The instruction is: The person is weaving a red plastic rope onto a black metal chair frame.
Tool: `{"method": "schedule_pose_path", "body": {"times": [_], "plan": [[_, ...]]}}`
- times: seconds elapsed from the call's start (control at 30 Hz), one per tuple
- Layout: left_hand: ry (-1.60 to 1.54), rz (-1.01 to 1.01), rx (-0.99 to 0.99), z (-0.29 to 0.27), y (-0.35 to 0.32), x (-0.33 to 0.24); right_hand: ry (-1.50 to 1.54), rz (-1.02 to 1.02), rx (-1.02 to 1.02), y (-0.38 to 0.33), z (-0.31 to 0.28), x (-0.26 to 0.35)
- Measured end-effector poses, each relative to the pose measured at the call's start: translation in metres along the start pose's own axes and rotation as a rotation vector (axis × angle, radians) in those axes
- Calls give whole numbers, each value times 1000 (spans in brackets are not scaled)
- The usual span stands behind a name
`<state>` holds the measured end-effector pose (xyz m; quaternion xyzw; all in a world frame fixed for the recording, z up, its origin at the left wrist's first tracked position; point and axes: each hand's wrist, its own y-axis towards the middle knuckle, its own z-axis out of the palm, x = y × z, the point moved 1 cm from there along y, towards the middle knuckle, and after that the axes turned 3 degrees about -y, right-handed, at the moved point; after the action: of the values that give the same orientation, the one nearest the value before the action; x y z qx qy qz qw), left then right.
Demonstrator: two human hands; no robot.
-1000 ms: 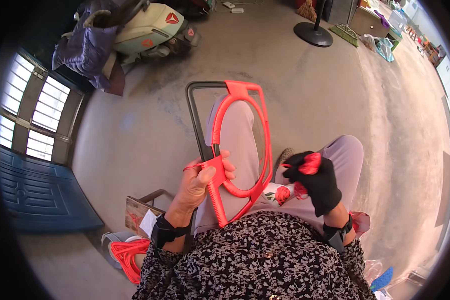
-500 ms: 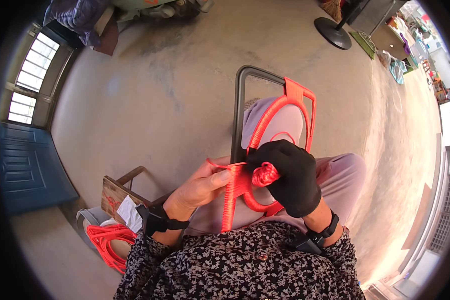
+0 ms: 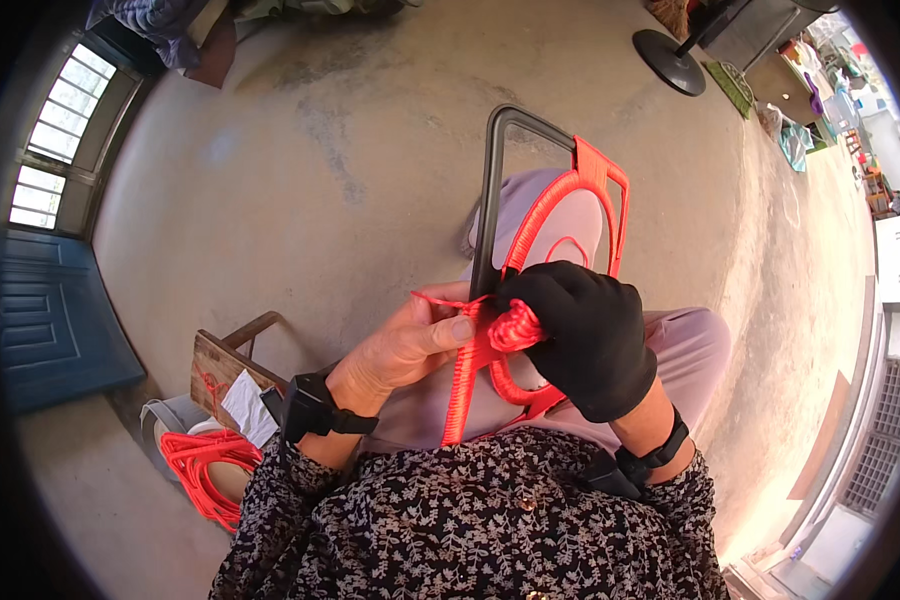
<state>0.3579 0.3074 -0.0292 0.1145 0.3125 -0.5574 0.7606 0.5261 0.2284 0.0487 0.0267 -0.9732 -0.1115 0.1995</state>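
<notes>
Both hands closer now: red cord bundle (image 3: pixel 515 327) gripped by gloved right hand (image 3: pixel 587 335), left hand (image 3: pixel 410 345) touching.

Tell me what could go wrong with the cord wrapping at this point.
1. The thin red cord is pinched only at the bare left hand's fingertips; it might slip and loosen the wrap.
2. The black-gloved right hand covers the small red cord bundle, so a tangle could go unseen.
3. The red-wrapped metal frame merely rests on the lap and may shift.
</notes>
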Motion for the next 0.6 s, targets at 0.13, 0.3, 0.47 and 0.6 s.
{"method": "schedule_pose_path", "body": {"times": [0.13, 0.3, 0.47, 0.6], "plan": [[-31, 20, -20, 1, -2, -1, -92, -40, -34, -3, 10, 0], [70, 96, -210, 7, -7, -5, 940, 630, -115, -21, 34, -16], [501, 233, -436, 19, -16, -8, 1158, 784, 24, -19, 39, -27], [703, 214, -529, 32, -25, -6, 973, 593, 222, -14, 36, -28]]}}
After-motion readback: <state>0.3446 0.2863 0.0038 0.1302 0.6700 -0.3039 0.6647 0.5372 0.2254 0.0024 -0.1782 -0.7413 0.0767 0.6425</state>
